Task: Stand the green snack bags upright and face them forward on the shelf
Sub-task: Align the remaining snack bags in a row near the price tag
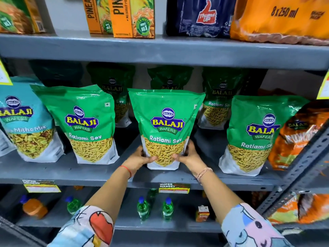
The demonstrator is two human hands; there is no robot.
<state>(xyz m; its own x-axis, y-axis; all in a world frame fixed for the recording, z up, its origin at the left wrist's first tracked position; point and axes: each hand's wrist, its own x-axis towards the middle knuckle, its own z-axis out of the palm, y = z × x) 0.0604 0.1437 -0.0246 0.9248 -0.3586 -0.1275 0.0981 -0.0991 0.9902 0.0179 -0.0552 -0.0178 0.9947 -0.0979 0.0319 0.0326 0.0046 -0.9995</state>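
Middle bag (166,122): upright, label forward, near the shelf (71,173) front edge, about midway along it. Left hand (140,158) and right hand (188,155) grip its lower corners, thumbs on the front, fingers curled round the sides. The low grip probably serves to square the base and hold the face to the aisle.

Left bag (83,122) and right bag (254,136) flank it, both leaning a little.

Back row (110,82) sits in shadow, lower halves hidden by the front bags. Orange bag (299,132) cuts off the right bag's label. Fingertips behind the middle bag are unseen.
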